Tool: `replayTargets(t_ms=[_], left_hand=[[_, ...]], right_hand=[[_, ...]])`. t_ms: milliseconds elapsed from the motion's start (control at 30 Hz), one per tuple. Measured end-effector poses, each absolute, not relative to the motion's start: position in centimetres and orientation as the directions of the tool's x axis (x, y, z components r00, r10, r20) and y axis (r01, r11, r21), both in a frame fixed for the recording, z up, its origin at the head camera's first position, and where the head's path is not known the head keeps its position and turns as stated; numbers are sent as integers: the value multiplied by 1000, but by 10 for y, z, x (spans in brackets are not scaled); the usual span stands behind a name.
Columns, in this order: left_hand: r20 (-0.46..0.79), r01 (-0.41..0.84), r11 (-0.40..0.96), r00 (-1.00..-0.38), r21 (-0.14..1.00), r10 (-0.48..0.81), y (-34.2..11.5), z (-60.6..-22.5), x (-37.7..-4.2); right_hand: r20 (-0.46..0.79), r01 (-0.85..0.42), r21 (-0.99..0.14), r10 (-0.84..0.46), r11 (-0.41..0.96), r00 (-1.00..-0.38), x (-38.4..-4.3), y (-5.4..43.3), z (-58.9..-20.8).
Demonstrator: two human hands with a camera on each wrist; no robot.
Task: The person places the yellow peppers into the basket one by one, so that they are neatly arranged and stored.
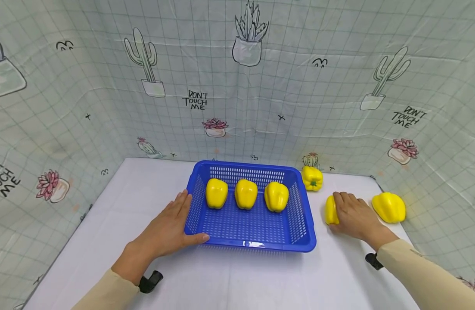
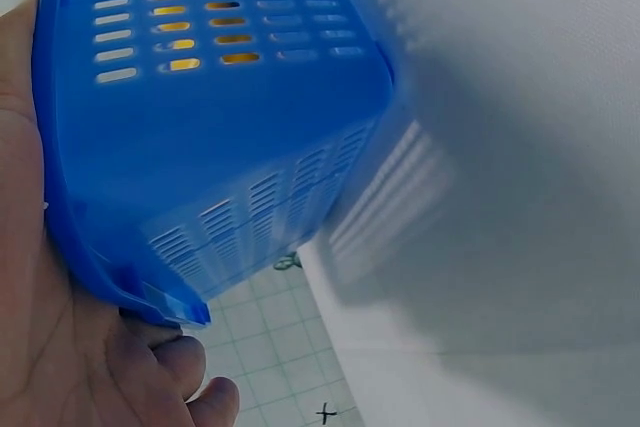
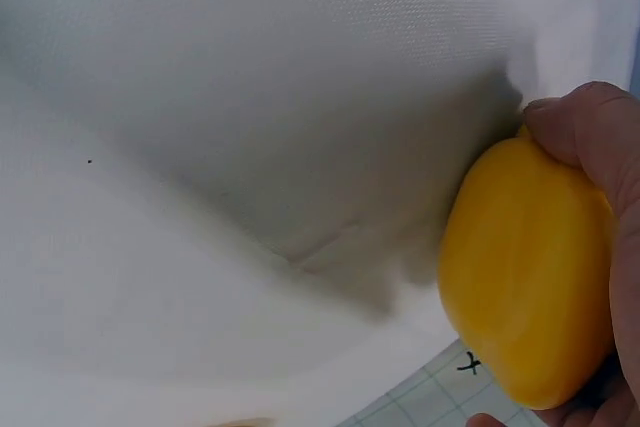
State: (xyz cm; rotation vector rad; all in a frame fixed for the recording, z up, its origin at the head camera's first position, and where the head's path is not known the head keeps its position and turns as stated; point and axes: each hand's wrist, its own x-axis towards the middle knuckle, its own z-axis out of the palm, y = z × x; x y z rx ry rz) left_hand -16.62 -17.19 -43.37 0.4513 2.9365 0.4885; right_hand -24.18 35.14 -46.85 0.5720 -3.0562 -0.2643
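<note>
Yellow, smooth, gently lobed pepper (image 3: pixel 528 272) in right-hand fingers (image 1: pixel 339 200)

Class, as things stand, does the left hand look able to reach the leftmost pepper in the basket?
Probably yes: the left hand is at the left side of the blue basket, whose top is open, and nothing covers the leftmost pepper.

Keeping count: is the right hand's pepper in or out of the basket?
Out: the right hand grips the yellow pepper right of the blue basket.
</note>
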Motion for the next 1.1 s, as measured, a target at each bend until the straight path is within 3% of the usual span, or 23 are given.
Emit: replayTargets(t_ms=[300, 800, 1100], left_hand=[[-98, 269, 902, -943, 338, 318, -171, -429, -168], [-85, 278, 900, -943, 336, 323, -172, -426, -166], [-83, 278, 903, -944, 327, 320, -171, -428, -166]], right_hand=[[8, -375, 175, -382, 911, -924, -244, 356, -473], [84, -414, 287, -453, 864, -888, -244, 352, -465], [88, -419, 262, -454, 869, -887, -247, 351, -456]])
